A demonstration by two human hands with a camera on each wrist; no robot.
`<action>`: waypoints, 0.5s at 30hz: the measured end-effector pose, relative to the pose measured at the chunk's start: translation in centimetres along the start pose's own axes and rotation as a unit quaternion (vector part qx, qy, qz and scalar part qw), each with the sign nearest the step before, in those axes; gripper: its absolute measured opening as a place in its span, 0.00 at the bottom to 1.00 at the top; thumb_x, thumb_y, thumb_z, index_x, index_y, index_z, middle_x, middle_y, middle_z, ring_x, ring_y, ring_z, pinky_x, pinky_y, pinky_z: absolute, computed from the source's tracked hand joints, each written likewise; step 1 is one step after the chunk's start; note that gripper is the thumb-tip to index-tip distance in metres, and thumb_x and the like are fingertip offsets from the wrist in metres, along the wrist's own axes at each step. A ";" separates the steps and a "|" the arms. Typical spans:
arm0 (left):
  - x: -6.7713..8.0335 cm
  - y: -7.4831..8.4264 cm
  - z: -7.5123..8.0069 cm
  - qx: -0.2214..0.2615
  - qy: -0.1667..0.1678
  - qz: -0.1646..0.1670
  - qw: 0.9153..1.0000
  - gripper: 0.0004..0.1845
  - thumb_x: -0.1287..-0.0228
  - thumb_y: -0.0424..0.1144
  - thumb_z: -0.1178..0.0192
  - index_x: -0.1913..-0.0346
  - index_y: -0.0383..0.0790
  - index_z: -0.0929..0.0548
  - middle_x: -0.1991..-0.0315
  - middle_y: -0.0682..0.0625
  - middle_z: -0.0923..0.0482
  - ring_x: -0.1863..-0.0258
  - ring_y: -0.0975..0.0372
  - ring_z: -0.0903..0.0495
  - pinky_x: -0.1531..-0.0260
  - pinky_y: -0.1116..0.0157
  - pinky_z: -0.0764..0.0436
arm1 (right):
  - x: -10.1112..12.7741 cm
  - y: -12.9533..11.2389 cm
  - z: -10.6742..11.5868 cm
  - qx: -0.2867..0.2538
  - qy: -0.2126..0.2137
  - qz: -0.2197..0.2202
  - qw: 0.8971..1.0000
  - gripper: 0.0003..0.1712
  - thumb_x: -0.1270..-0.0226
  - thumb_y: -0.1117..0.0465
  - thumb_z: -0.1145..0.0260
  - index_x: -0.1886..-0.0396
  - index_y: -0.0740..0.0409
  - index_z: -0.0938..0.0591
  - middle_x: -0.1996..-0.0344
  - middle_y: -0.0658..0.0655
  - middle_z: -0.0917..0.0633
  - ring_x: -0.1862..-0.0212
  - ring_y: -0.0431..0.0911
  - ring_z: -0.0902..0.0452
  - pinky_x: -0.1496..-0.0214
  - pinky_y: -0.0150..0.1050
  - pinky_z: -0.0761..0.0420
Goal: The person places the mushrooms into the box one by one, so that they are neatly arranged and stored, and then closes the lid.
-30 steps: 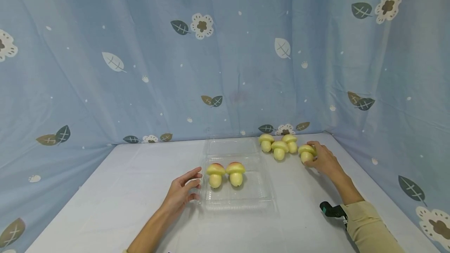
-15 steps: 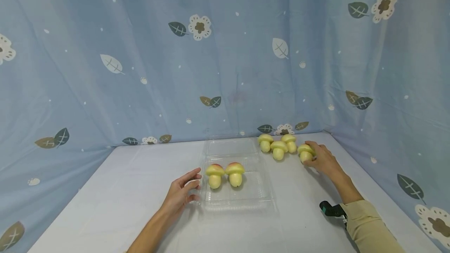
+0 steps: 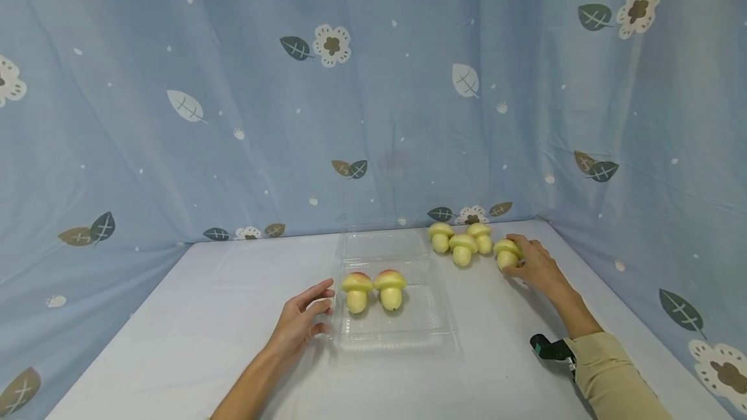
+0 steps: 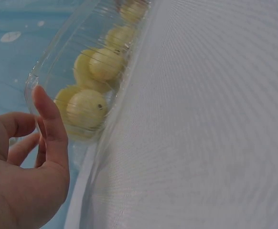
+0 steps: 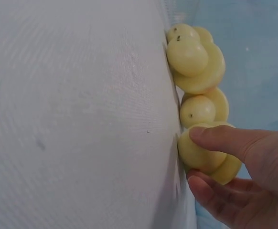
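A clear plastic tray [image 3: 426,332] lies mid-table with two yellow toy mushrooms [image 3: 357,291] [image 3: 390,288] standing in it; the same tray [image 4: 43,74] shows in the left wrist view. My left hand [image 3: 303,319] rests at the tray's left edge, its fingers [image 4: 50,126] loosely spread against the rim. My right hand [image 3: 533,266] grips the rightmost toy mushroom [image 3: 506,253] on the table, thumb over its cap [image 5: 201,152] and fingers beneath. Three more mushrooms [image 3: 462,248] stand in a cluster just left of it.
The white table [image 3: 204,316] is walled on three sides by a blue leaf-print curtain [image 3: 233,115]. The tray's open lid [image 3: 382,243] lies flat behind it. A black device [image 3: 545,347] is strapped at my right wrist.
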State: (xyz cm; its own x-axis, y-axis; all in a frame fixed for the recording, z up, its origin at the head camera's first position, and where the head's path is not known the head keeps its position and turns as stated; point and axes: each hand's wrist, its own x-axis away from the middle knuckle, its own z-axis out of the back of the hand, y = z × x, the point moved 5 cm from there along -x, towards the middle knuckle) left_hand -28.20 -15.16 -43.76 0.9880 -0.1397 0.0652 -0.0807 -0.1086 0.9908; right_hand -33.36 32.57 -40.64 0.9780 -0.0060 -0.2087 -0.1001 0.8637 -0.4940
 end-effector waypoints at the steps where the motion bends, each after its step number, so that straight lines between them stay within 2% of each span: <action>1: 0.0 0.0 0.0 0.000 0.000 0.000 1.000 0.26 0.33 0.31 0.42 0.32 0.41 0.27 0.45 0.47 0.27 0.61 0.63 0.25 0.77 0.70 0.20 | 0.0 0.0 0.0 0.001 0.000 0.001 1.000 0.45 0.42 0.61 0.26 0.29 0.64 0.39 0.48 0.77 0.29 0.56 0.62 0.25 0.63 0.54 0.25; 7: -0.1 0.1 0.0 -0.003 -0.001 0.002 1.000 0.26 0.32 0.30 0.44 0.32 0.40 0.28 0.44 0.47 0.27 0.61 0.63 0.25 0.77 0.70 0.20 | 0.2 -0.4 0.3 -0.011 -0.005 0.006 1.000 0.46 0.41 0.60 0.27 0.28 0.63 0.41 0.46 0.78 0.31 0.56 0.61 0.24 0.62 0.53 0.25; 15: 0.0 0.1 0.0 -0.003 -0.001 0.004 1.000 0.26 0.32 0.30 0.43 0.31 0.40 0.28 0.44 0.46 0.27 0.61 0.63 0.25 0.77 0.70 0.20 | 0.1 -0.9 0.5 -0.018 -0.019 0.017 0.999 0.45 0.40 0.60 0.28 0.27 0.63 0.41 0.46 0.77 0.31 0.58 0.58 0.23 0.65 0.45 0.23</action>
State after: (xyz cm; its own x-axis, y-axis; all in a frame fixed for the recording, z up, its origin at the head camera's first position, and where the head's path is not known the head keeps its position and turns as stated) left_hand -28.19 -15.13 -43.68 0.9871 -0.1429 0.0728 -0.0878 -0.1011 0.9910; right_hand -33.04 32.10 -39.79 0.9800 0.0438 -0.1940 -0.1402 0.8440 -0.5177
